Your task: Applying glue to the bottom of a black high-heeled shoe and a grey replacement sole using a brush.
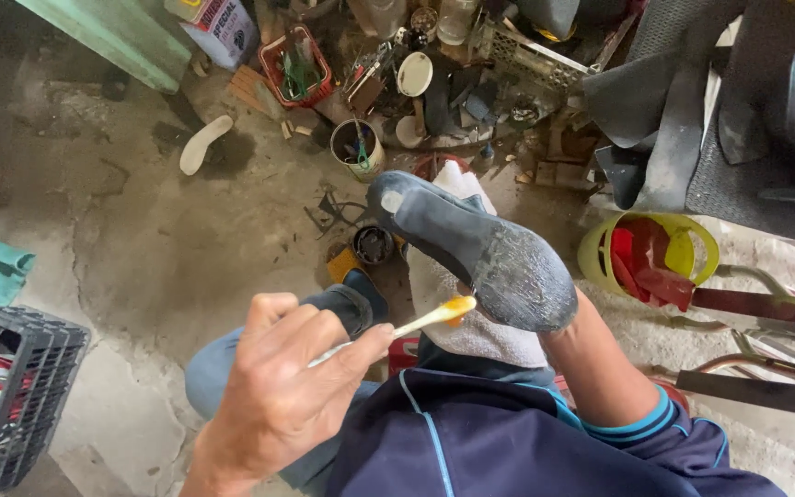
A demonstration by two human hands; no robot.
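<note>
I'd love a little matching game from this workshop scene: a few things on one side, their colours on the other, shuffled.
Things:
1. shoe sole
2. brush tip
3. crate
4. loose insole

Colours:
A. black
B. white
C. dark grey
D. yellow-orange

Pairs: 1-C, 2-D, 3-A, 4-B. The left hand holds the brush; the right arm goes behind the shoe.

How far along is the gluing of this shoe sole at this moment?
Partly done. The dark shoe sole, turned up over a white cloth, already looks scuffed and shiny grey at its wide end. In hand: the left hand holds a brush with a yellow, loaded tip at that end. The narrow end looks uncoated. The right hand is hidden behind the sole.
</note>
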